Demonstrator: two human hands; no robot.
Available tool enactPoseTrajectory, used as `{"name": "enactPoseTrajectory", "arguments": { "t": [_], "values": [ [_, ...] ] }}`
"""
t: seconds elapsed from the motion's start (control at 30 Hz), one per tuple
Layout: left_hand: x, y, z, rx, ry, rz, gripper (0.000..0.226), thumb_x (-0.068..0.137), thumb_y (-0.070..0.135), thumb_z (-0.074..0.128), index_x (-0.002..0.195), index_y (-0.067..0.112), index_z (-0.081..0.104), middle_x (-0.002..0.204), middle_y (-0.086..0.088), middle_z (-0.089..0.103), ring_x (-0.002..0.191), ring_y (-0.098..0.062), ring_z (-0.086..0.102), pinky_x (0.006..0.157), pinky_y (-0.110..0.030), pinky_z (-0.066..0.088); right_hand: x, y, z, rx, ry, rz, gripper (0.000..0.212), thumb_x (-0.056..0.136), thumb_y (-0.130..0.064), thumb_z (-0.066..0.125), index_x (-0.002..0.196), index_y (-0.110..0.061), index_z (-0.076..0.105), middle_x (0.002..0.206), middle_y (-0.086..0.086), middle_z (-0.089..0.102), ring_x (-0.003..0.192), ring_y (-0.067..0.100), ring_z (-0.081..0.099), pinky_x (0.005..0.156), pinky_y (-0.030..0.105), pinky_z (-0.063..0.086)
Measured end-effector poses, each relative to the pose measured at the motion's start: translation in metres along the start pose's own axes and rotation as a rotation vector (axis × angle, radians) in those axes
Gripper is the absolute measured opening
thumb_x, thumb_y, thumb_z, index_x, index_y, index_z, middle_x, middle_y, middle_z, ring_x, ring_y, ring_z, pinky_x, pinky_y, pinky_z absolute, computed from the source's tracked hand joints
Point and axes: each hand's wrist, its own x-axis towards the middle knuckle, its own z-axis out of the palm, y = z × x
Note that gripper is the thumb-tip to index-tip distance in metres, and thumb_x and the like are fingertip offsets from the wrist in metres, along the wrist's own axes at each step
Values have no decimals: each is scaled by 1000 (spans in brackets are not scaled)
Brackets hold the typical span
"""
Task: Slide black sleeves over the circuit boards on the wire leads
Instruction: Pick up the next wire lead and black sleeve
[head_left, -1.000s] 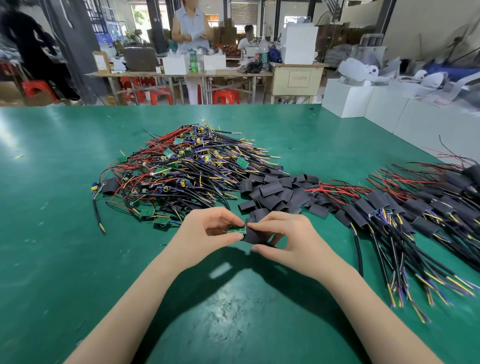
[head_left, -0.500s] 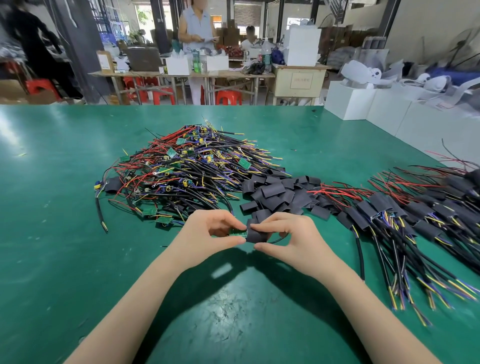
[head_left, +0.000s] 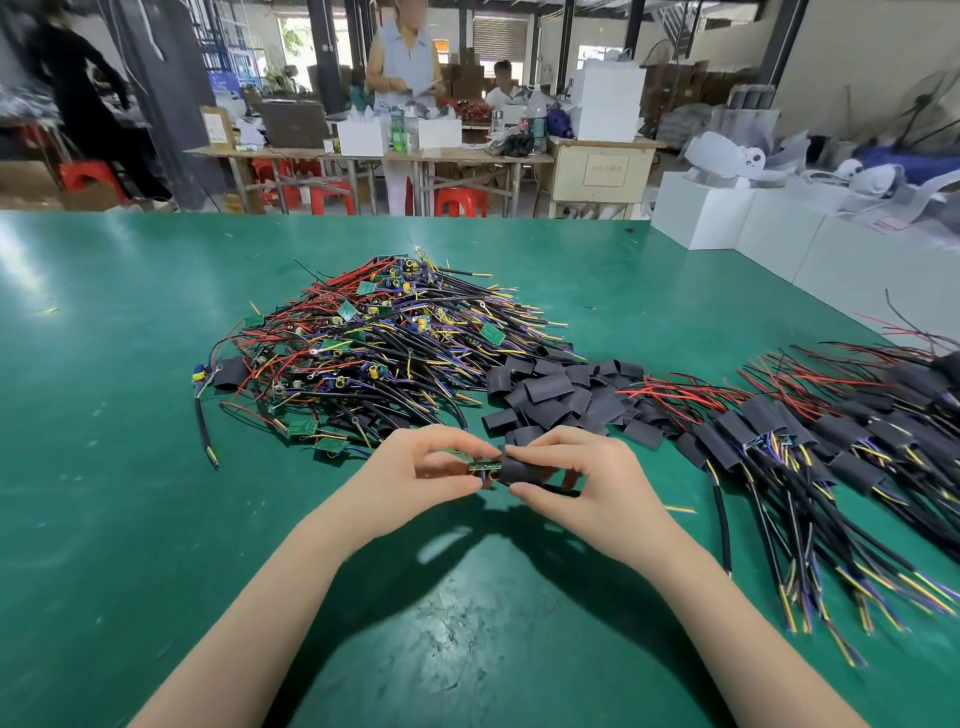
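My left hand (head_left: 415, 478) pinches a small green circuit board (head_left: 483, 466) between thumb and fingers, just above the green table. My right hand (head_left: 576, 483) pinches a black sleeve (head_left: 522, 470) that covers the board's right end; the board's left end still shows. A black lead runs out to the right under my right fingers. Behind my hands lies a pile of loose black sleeves (head_left: 556, 389). Further back left is a heap of unsleeved wire leads with boards (head_left: 384, 343). At the right lies a row of sleeved leads (head_left: 810, 441).
The green table (head_left: 130, 519) stretches wide around my hands. One sleeved lead (head_left: 228, 373) lies at the left edge of the heap. White boxes (head_left: 727, 218) stand past the table's far right corner. People and work tables (head_left: 363, 156) are in the background.
The black sleeve has slid a little further left over the board, and both hands stay pinched together in nearly the same place.
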Motion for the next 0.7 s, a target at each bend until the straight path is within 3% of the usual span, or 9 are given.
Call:
{"name": "enactPoseTrajectory", "arguments": {
  "t": [0.2,0.57,0.7],
  "values": [
    [2,-3,-3,54,43,64,40,75,-4,78,106,20,70,98,-4,70,90,-18,68,84,-25,54,-1,-1,2,54,-76,-27,29,83,-20,74,112,-16,72,95,-10,63,83,-7,55,77,8,37],
    [4,-9,0,-50,55,21,29,72,10,84,96,22,74,90,-4,75,82,-15,71,78,-19,54,-1,-4,1,38,-62,-91,31,82,-18,75,112,-16,72,100,-5,66,88,1,59,81,13,43],
    [5,-9,2,-14,66,3,16,77,23,80,92,22,75,88,-3,75,81,-12,69,78,-19,53,0,-4,2,35,-46,-95,32,81,-18,76,113,-17,71,101,-6,66,89,0,59,82,10,42]
  ]
}}
